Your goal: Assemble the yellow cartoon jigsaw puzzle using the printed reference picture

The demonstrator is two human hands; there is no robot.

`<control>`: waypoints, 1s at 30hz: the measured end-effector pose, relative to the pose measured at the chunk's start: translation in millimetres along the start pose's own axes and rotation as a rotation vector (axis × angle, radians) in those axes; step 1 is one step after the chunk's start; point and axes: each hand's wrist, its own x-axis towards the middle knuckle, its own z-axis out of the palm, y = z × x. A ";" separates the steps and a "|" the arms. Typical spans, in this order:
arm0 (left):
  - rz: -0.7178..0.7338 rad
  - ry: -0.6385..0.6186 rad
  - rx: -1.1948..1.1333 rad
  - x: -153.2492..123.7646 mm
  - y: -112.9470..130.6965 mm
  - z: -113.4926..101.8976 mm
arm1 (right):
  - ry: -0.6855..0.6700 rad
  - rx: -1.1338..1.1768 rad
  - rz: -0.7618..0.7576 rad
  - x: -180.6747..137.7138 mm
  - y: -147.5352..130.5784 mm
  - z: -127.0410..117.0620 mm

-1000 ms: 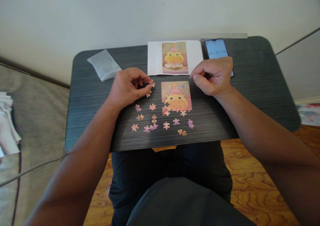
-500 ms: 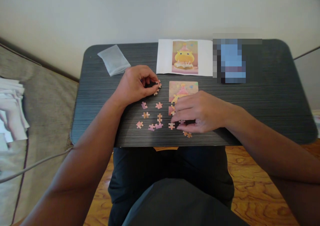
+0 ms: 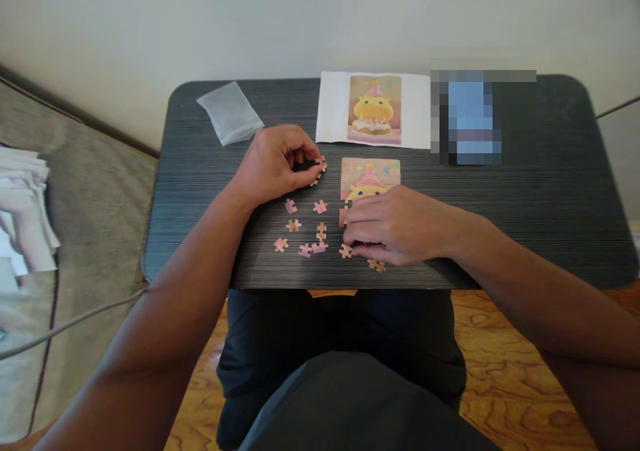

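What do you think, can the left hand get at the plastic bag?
Probably yes: the plastic bag lies close beside the left hand with nothing visible covering it, though that hand seems to hold a puzzle piece.

Light's soft and middling, source out of frame. Wall reads flat grey, falling off darker at the upper right corner. Faint sheen on the table, lower left of centre. My left hand is shaded on the palm side, my right hand under the fingers. Trousers at bottom centre go near black. Wide lens stretches my forearms toward the lower corners. Prints on the puzzle pieces look soft. Coarse mosaic block, upper right, kills detail there.
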 end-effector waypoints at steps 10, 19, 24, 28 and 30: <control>-0.028 0.026 -0.061 -0.5 1.1 -0.2 | 0.064 -0.044 0.006 -0.2 0.5 1.4; -0.094 0.106 -0.100 -0.8 -6.3 -3.3 | 0.092 -0.024 -0.022 -0.9 0.7 4.3; -0.091 0.123 -0.094 -1.4 -8.6 -3.8 | 0.135 -0.055 0.004 -0.6 0.8 2.1; -0.083 0.123 -0.096 -1.4 -8.1 -3.9 | 0.113 -0.114 -0.028 -1.1 1.5 2.2; -0.072 0.123 -0.102 -1.2 -7.8 -3.7 | 0.101 -0.111 -0.036 -1.2 2.2 3.1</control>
